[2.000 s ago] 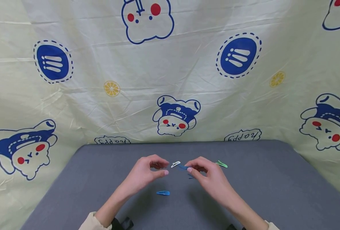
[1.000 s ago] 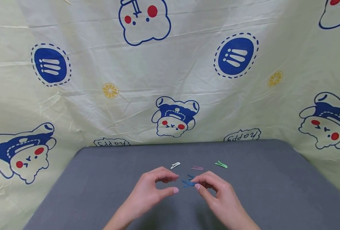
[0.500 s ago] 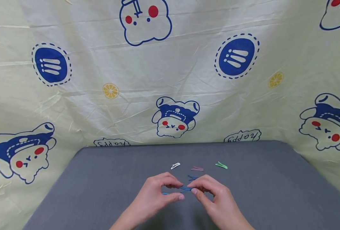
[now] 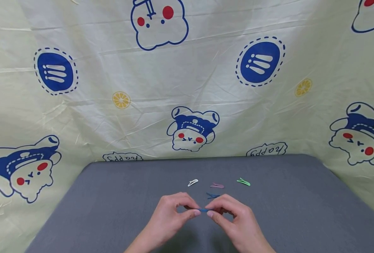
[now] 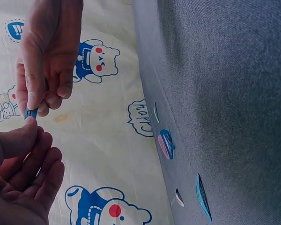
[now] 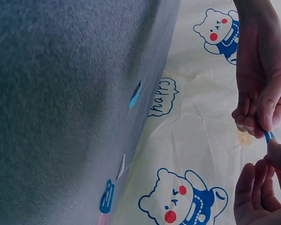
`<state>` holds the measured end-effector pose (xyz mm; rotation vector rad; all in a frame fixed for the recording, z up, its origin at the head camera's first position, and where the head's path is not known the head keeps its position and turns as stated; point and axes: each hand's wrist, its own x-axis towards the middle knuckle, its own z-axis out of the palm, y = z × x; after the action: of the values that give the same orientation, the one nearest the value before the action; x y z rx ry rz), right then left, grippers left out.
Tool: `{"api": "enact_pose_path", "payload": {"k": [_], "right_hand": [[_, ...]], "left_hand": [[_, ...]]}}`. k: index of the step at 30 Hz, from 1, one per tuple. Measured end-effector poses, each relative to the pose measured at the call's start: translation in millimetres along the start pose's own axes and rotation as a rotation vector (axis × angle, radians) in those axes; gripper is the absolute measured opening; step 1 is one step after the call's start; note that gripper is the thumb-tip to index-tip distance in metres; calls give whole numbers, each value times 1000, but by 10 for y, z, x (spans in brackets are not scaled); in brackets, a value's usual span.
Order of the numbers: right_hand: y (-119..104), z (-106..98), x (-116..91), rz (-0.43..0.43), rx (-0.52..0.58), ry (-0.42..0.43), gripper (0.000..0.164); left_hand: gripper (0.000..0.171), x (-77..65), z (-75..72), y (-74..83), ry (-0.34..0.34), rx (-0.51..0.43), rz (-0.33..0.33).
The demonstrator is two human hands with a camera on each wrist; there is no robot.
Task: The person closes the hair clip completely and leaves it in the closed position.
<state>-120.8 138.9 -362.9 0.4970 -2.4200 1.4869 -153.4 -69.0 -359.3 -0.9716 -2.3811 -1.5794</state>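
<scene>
In the head view, a blue snap hair clip (image 4: 203, 210) is held in the air between both hands. My left hand (image 4: 173, 215) pinches its left end between thumb and fingertips. The other end sits between the thumb and index finger of my right hand (image 4: 235, 215). Only the clip's short middle shows, looking flat and closed; the ends are covered by fingertips. Just beyond the right fingers, a darker blue clip (image 4: 211, 195) lies spread open on the table. A lighter blue clip (image 5: 203, 197) rests on the cloth in the left wrist view, hidden behind the left hand in the head view.
Farther back on the grey table (image 4: 126, 189) lie a white hair clip (image 4: 193, 182), a pink one (image 4: 217, 185) and a green one (image 4: 243, 181), all spread open. A printed pale curtain (image 4: 205, 88) hangs behind the table's far edge.
The right hand has brought the blue clip nearer the person, uncovering the pink clip. My left hand has come in and now pinches its other end. The clip's spread arms have come together.
</scene>
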Motion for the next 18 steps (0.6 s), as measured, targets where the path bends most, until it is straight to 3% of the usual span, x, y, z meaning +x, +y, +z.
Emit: {"api": "enact_pose_path", "payload": {"k": [5, 13, 18], "right_hand": [[34, 31, -20, -63, 15, 32, 14], [43, 93, -35, 30, 13, 70, 26], [66, 140, -44, 14, -1, 124, 29]], "left_hand": [[6, -7, 24, -24, 19, 49, 36], [9, -30, 81, -20, 14, 73, -35], [11, -40, 127, -34, 58, 90, -48]]}}
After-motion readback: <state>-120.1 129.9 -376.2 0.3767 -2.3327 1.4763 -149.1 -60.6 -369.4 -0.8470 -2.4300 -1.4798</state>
